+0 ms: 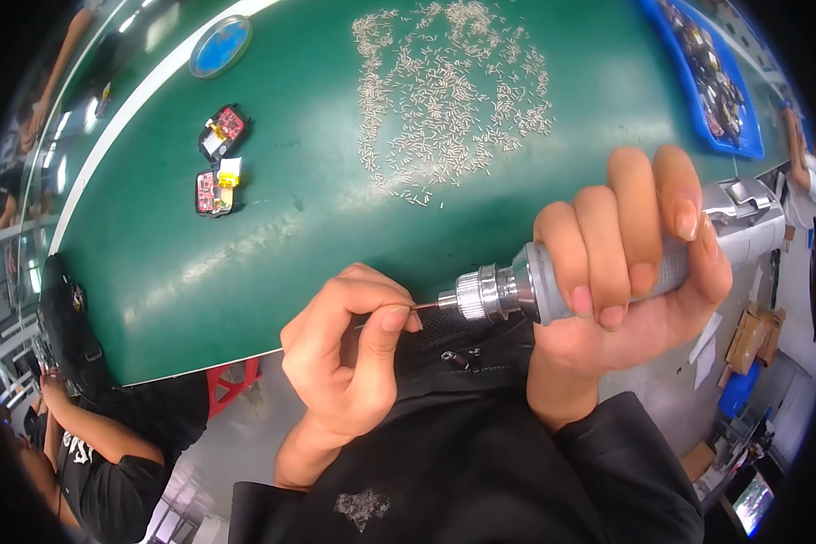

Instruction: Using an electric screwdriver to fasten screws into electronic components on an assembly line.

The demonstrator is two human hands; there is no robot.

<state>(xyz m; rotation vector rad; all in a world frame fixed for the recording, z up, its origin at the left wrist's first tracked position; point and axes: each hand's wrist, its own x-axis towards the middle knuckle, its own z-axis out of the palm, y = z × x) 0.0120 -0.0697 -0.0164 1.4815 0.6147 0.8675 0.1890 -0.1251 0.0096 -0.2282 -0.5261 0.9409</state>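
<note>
My right hand (630,245) is wrapped round the grey body of an electric screwdriver (542,276), which lies almost level with its silver collar toward my left. Out of the collar comes a thin bit (429,306). Thumb and forefinger of my left hand (349,335) pinch the end of that bit; whether a small screw sits between the fingertips is hidden. Both hands are above the near edge of a green table (281,263). Beyond them lies a wide scatter of small silver screw-like pieces (449,109).
Two small black housings with red circuit boards (224,131) (215,192) lie at left. Behind them is a round dish with a blue inside (219,45). A blue tray (730,145) of dark parts stands far right. Another person (109,453) sits at lower left, near a red stool (234,385).
</note>
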